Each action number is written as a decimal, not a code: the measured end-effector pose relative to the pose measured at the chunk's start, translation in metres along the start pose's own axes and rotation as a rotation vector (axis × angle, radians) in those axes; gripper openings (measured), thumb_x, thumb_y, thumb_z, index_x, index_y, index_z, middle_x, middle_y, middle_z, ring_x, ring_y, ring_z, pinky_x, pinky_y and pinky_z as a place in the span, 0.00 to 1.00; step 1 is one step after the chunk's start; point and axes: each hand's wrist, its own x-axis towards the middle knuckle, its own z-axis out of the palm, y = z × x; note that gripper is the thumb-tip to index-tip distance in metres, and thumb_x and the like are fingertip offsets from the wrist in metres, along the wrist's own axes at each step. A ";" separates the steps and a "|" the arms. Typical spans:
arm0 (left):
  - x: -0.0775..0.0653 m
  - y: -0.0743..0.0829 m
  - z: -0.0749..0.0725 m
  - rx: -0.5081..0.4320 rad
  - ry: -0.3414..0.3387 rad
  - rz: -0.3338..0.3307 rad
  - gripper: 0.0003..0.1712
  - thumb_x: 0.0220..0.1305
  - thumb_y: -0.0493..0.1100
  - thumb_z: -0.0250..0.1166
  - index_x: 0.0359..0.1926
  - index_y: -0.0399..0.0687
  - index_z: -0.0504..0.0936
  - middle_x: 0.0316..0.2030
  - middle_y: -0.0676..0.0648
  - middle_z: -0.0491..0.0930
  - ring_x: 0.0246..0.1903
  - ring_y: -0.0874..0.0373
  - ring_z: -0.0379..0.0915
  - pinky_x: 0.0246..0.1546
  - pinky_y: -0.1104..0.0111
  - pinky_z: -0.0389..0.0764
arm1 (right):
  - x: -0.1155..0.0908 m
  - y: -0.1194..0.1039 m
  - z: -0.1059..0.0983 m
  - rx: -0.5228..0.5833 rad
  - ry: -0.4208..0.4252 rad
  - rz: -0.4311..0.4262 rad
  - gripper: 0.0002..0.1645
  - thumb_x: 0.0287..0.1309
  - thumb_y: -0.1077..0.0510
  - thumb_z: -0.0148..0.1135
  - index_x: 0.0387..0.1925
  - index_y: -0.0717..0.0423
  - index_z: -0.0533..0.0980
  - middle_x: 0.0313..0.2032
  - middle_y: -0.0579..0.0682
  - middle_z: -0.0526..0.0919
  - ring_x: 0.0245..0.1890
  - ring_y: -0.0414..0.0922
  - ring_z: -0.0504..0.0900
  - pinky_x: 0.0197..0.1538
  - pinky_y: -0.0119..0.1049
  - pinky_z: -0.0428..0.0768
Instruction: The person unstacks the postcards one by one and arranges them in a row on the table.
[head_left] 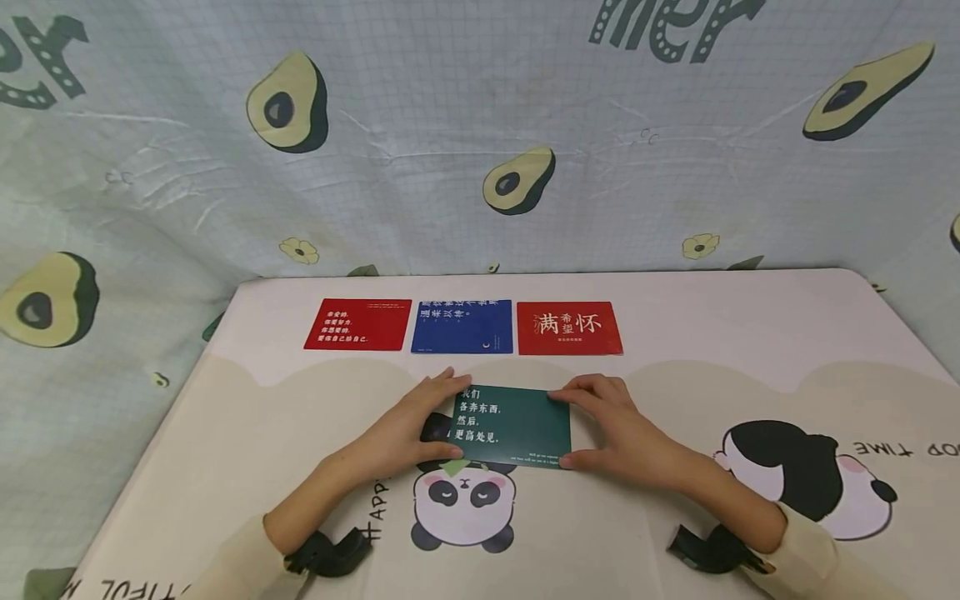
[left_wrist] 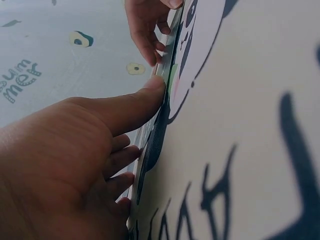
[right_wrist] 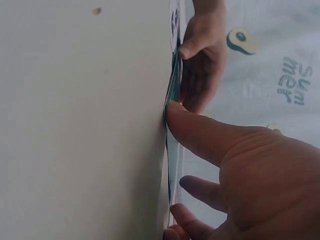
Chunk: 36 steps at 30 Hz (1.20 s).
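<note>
A dark green card [head_left: 525, 423] with white Chinese lettering lies low over the table, overlapping the printed panda in the head view. My left hand [head_left: 397, 435] holds its left side, thumb at the lower corner and forefinger at the upper. On the opposite side my right hand [head_left: 622, 437] pinches the card the same way, between forefinger and thumb. The right wrist view shows the card edge-on as a thin strip, with the right thumb [right_wrist: 195, 125] pressed on it. Behind it, a row holds a red card [head_left: 357, 325], a blue card [head_left: 461, 332] and another red card [head_left: 570, 329].
The table [head_left: 645, 533] wears a cream and pink cover printed with a panda face [head_left: 465, 500] and a black-and-white animal [head_left: 813, 479]. At its far edge hangs a pale curtain [head_left: 420, 100] with avocados on it. Black straps with camera mounts [head_left: 333, 554] sit at my wrists.
</note>
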 end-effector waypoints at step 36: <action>0.000 0.005 0.000 0.022 0.013 0.082 0.53 0.42 0.42 0.79 0.69 0.52 0.61 0.68 0.49 0.55 0.65 0.49 0.56 0.60 0.54 0.68 | 0.001 -0.001 0.000 -0.010 -0.008 -0.040 0.50 0.39 0.51 0.79 0.66 0.45 0.67 0.57 0.48 0.63 0.60 0.49 0.59 0.54 0.48 0.74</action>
